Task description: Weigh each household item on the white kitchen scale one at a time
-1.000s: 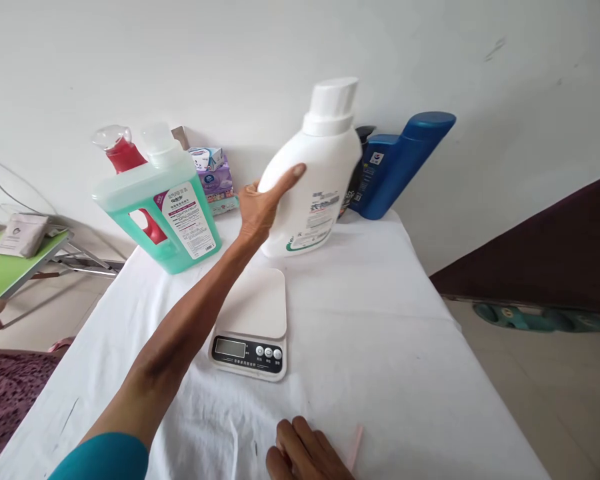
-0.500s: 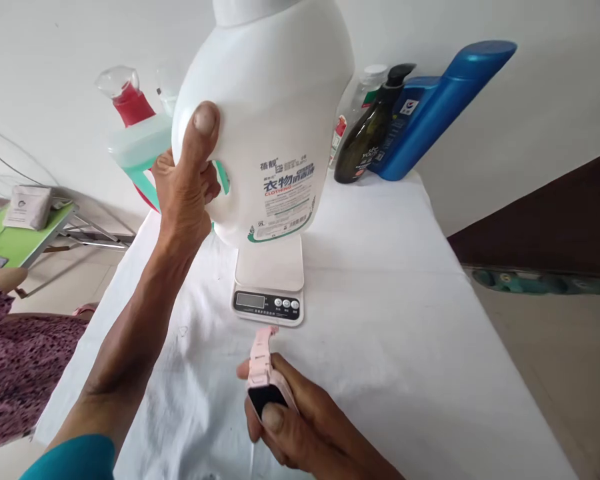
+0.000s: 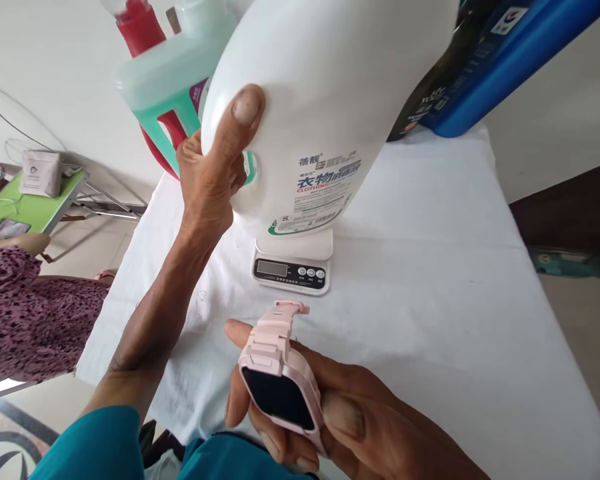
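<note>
My left hand [image 3: 215, 160] grips the handle of a large white jug of clothing disinfectant [image 3: 330, 100], thumb on its front and fingers through the handle opening. The jug's top is out of the frame. Its base overlaps the back of a white digital kitchen scale [image 3: 293, 272]; whether it touches the plate I cannot tell. The scale's display looks blank. Nearer to me, my right hand [image 3: 360, 413] is closed around a pink smartwatch [image 3: 280, 393]. Its dark screen faces up, and the strap points toward the scale.
Behind the jug on the left stands a green-liquid bottle [image 3: 165, 87] beside a red one [image 3: 140, 30]. A dark bottle [image 3: 425, 93] and a blue bottle [image 3: 510, 67] lean at the back right. A white cloth [image 3: 430, 300] covers the table. At left, a person in a patterned garment [image 3: 40, 313] is near a green table [image 3: 55, 200].
The smartwatch has come closer to my view, its screen showing more fully. The jug appears larger and further right, its top now cut off. The whole view has shifted.
</note>
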The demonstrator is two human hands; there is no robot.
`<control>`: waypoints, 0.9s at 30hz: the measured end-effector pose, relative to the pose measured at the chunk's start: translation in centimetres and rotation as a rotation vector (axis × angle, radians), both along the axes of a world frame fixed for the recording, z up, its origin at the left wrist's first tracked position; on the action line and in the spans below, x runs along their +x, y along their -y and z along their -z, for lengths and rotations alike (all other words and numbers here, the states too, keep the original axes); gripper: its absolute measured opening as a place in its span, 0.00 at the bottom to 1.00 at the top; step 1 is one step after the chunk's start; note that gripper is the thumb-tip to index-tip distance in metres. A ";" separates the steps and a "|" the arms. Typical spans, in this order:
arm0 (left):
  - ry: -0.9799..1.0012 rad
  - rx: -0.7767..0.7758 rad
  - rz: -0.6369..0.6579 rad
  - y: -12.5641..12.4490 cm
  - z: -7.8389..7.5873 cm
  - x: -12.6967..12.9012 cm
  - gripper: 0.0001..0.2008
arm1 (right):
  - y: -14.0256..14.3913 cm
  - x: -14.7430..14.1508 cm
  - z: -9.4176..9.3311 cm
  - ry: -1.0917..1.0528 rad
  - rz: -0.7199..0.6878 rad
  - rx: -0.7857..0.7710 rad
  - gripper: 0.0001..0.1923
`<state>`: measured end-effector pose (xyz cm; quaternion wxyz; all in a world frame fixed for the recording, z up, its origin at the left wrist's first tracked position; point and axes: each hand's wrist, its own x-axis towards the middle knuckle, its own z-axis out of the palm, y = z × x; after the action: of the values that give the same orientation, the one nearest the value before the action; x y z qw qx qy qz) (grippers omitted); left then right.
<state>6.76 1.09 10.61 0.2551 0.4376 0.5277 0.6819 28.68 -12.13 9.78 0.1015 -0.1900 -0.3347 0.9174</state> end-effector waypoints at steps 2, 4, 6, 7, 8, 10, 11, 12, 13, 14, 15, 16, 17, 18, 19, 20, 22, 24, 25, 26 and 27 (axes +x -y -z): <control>-0.050 -0.053 -0.016 -0.2 -0.1 0.1 0.35 | -0.5 0.0 -0.3 -0.024 -0.026 0.007 0.40; -0.067 -0.069 0.008 -0.2 -0.3 0.2 0.36 | -0.9 0.1 -0.5 -0.048 -0.068 0.011 0.39; -0.065 -0.073 0.040 -0.2 -0.6 0.3 0.37 | -1.1 0.1 -0.7 -0.034 -0.082 0.000 0.37; -0.057 -0.070 0.060 -0.2 -0.7 0.4 0.37 | -1.1 0.1 -0.8 -0.020 -0.066 -0.012 0.37; -0.047 -0.061 0.082 -0.1 -0.8 0.4 0.37 | -1.0 0.1 -0.8 0.003 -0.027 -0.025 0.37; -0.017 -0.033 0.142 -0.1 -1.0 0.5 0.38 | -0.7 -0.1 -0.7 0.009 0.038 -0.049 0.39; 0.003 -0.012 0.178 -0.1 -1.0 0.5 0.38 | -0.5 -0.2 -0.6 -0.008 0.042 -0.059 0.40; 0.021 0.011 0.206 0.0 -1.1 0.4 0.39 | -0.4 -0.3 -0.5 -0.025 0.031 -0.067 0.41; 0.036 0.028 0.225 0.0 -1.1 0.4 0.39 | -0.3 -0.5 -0.4 -0.035 0.014 -0.073 0.40; 0.048 0.035 0.232 0.1 -1.1 0.3 0.39 | -0.2 -0.6 -0.3 -0.034 0.001 -0.077 0.39; 0.056 0.034 0.235 0.1 -1.1 0.2 0.39 | -0.1 -0.7 -0.2 -0.027 -0.005 -0.078 0.37; 0.059 0.029 0.234 0.1 -1.1 0.2 0.40 | 0.1 -0.8 -0.1 -0.013 0.001 -0.073 0.35; 0.060 0.021 0.234 0.2 -1.1 0.1 0.40 | 0.2 -1.0 0.1 -0.016 0.002 -0.064 0.33; 0.061 0.015 0.239 0.2 -1.1 0.0 0.41 | 0.3 -1.1 0.2 -0.027 0.001 -0.053 0.32; 0.064 0.015 0.247 0.1 -1.1 -0.1 0.42 | 0.3 -1.3 0.4 -0.045 -0.009 -0.044 0.31; 0.069 0.019 0.257 0.1 -1.1 -0.1 0.43 | 0.4 -1.4 0.5 -0.057 -0.018 -0.036 0.31; 0.078 0.025 0.270 0.2 -1.0 -0.2 0.42 | 0.4 -1.6 0.8 -0.054 -0.010 -0.037 0.34; 0.075 0.027 0.286 0.3 -1.0 -0.2 0.39 | 0.4 -1.7 0.9 -0.036 0.001 -0.047 0.38; 0.064 0.030 0.296 0.4 -1.0 -0.2 0.36 | 0.4 -1.8 1.0 -0.034 0.005 -0.053 0.38; 0.059 0.019 0.286 0.5 -1.0 -0.2 0.34 | 0.4 -1.8 1.0 -0.034 0.012 -0.063 0.36; 0.054 -0.001 0.256 0.6 -1.0 -0.4 0.33 | 0.4 -1.8 1.1 -0.048 0.018 -0.081 0.34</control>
<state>6.38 0.47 11.62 0.3543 0.4830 0.4606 0.6549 26.89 -12.57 8.65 0.1100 -0.1747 -0.2932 0.9335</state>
